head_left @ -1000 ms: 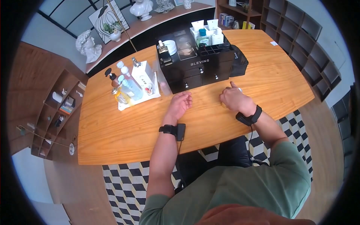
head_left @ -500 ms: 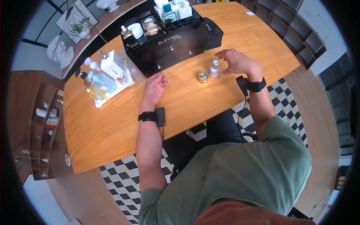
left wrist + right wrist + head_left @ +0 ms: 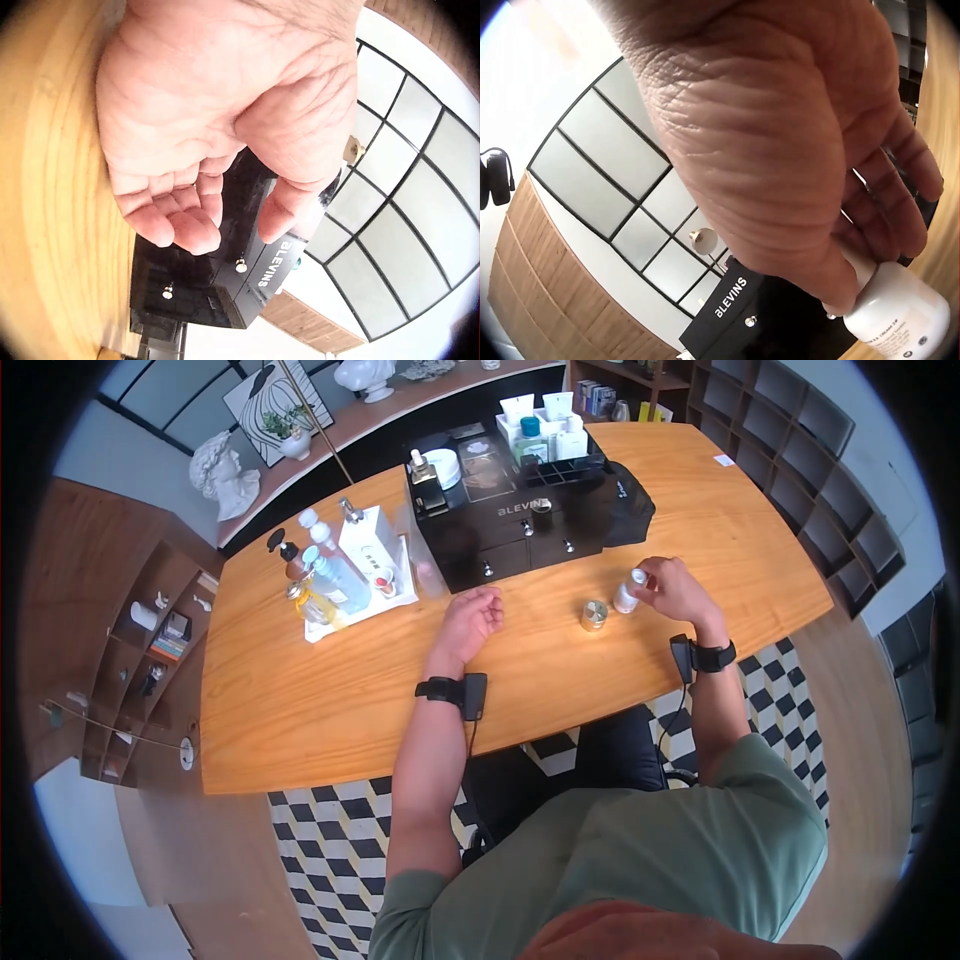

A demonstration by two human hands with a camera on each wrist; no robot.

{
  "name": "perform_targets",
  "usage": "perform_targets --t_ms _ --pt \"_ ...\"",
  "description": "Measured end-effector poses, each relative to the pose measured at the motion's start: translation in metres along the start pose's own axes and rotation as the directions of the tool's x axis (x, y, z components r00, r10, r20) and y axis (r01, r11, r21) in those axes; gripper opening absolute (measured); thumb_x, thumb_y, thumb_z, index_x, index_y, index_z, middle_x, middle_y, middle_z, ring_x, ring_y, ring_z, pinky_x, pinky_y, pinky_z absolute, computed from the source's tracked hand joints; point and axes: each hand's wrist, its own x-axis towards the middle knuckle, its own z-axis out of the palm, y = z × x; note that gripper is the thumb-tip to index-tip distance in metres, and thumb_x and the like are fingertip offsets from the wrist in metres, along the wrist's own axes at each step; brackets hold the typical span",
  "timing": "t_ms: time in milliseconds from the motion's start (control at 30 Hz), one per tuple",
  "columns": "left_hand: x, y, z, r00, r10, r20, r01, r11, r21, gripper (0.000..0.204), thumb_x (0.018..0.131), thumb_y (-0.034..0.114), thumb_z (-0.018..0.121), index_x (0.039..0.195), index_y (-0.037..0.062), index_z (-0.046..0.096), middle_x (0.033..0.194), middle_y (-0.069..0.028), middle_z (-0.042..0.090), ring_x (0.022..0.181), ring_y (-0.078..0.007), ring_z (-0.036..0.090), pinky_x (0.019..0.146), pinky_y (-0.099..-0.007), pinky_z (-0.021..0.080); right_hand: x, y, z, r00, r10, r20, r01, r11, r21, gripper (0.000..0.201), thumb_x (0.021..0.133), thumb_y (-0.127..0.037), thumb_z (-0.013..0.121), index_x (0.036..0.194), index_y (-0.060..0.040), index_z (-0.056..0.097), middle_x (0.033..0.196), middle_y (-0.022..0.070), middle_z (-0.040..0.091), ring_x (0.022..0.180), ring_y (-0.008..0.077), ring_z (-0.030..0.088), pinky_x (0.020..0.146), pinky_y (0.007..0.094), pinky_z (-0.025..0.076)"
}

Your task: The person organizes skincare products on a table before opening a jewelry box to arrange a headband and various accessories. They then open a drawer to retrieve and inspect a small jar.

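Right hand (image 3: pixel 675 590): changed. Half a second ago it stood beside the bottle (image 3: pixel 628 593) with fingers spread and a gap between; now the thumb and at least one finger pinch the bottle at its cap end. The right wrist view shows the thumb tip against the neck region and fingers on the far side, the remaining fingers loosely bent and not wrapped round the body. Exact finger count on the cap: cannot tell, the thumb covers it.

Bottle: near the person's right on the table (image 3: pixel 320 720), in front of the box (image 3: pixel 505 540). It leans slightly in the head view, though the lens bends lines there; whether the base touches the wood cannot be told.

Jar (image 3: pixel 594 616): just beside the bottle, on its left, apart from both hands. Its place relative to the bottle looks about the same as half a second ago.

Left hand (image 3: pixel 468 628): no clear change. Palm turned up, fingers loosely curled, holding nothing, near the lower front corner of the box.

Tray (image 3: pixel 375 610): farther left, well apart from the bottle.

Reading (judgement): the work has passed from loose fingers near the bottle to a light hold on it. The grip sits high, so the body could swing or tip if knocked.
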Motion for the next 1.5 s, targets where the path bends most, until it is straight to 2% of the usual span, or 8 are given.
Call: perform_targets --t_ms 433,533,767,900,933,1067,1233,1500 --pt "0.004 -0.003 -0.005 0.999 0.022 0.027 -0.022 1.000 0.007 0.018 0.098 0.014 0.059 0.108 0.0000 0.065 0.092 -0.0069 0.066 0.080 -0.0166 0.064 0.072 -0.0301 0.054 0.003 -0.004 -0.010 0.998 -0.040 -0.056 0.039 0.999 -0.026 0.028 0.085 -0.019 0.073 0.099 0.0052 0.069 0.083 0.0228 0.070 0.078 0.0366 0.069 0.071 0.0395 0.053" --pt "0.005 -0.004 -0.005 1.000 0.015 0.017 -0.015 1.000 0.007 0.016 0.098 0.012 0.059 0.108 0.0007 0.065 0.091 -0.0066 0.067 0.079 -0.0163 0.065 0.072 -0.0292 0.054 0.007 -0.024 -0.024 0.995 -0.053 -0.081 0.050 0.998 -0.032 0.020 0.083 -0.012 0.074 0.096 0.0026 0.069 0.084 0.0190 0.071 0.076 0.0309 0.070 0.068 0.0367 0.054" --pt "0.000 -0.001 0.003 1.000 0.001 -0.010 -0.001 1.000 -0.017 0.014 0.097 0.011 0.062 0.107 0.0023 0.066 0.092 -0.0066 0.070 0.079 -0.0163 0.067 0.071 -0.0286 0.054 0.048 -0.128 -0.061 0.926 -0.300 -0.228 0.333 0.935 0.124 0.024 0.085 -0.017 0.073 0.095 0.0034 0.065 0.074 0.0196 0.064 0.068 0.0350 0.063 0.062 0.0407 0.049" --pt "-0.003 0.002 0.008 0.999 0.019 -0.025 -0.018 0.999 0.029 0.010 0.096 0.011 0.063 0.102 0.0044 0.068 0.089 -0.0037 0.067 0.079 -0.0139 0.063 0.070 -0.0299 0.053 0.113 -0.168 -0.061 0.829 -0.476 -0.292 0.496 0.868 -0.006 0.030 0.088 -0.026 0.068 0.094 0.0029 0.065 0.080 0.0246 0.066 0.077 0.0409 0.065 0.067 0.0448 0.051" --pt "-0.004 0.003 0.010 0.999 0.026 -0.025 -0.025 0.999 0.032 0.010 0.096 0.011 0.063 0.102 0.0044 0.068 0.089 -0.0037 0.067 0.079 -0.0139 0.063 0.070 -0.0299 0.053 0.131 -0.176 -0.056 0.781 -0.545 -0.305 0.534 0.836 -0.127 0.024 0.087 -0.019 0.072 0.097 0.0033 0.066 0.082 0.0228 0.068 0.074 0.0365 0.069 0.065 0.0412 0.053" --pt "-0.008 0.006 0.014 0.999 0.024 -0.034 -0.023 0.999 0.029 0.010 0.096 0.011 0.063 0.101 0.0044 0.068 0.087 -0.0037 0.066 0.078 -0.0139 0.063 0.070 -0.0305 0.053 0.203 -0.184 -0.022 0.834 -0.523 -0.175 0.489 0.848 -0.204 0.029 0.086 -0.024 0.069 0.095 0.0036 0.068 0.080 0.0245 0.069 0.081 0.0420 0.068 0.072 0.0446 0.054" --pt "-0.006 0.006 0.014 0.998 0.019 -0.052 -0.016 0.999 0.050 0.010 0.095 0.013 0.064 0.101 0.0048 0.068 0.085 -0.0035 0.065 0.077 -0.0138 0.062 0.070 -0.0301 0.053 0.234 -0.189 0.008 0.934 -0.355 0.040 0.357 0.919 -0.170 0.038 0.086 -0.030 0.069 0.095 0.0061 0.071 0.095 0.0318 0.069 0.096 0.0466 0.067 0.087 0.0474 0.055" --pt "0.000 -0.002 0.001 1.000 0.011 0.019 -0.012 1.000 0.018 0.017 0.093 0.016 0.068 0.107 0.0045 0.069 0.090 -0.0033 0.068 0.080 -0.0141 0.064 0.071 -0.0275 0.051 0.247 -0.191 0.041 0.907 -0.411 0.086 0.420 0.895 -0.151 0.041 0.081 -0.032 0.074 0.093 0.0079 0.072 0.093 0.0323 0.069 0.094 0.0457 0.069 0.088 0.0459 0.055"
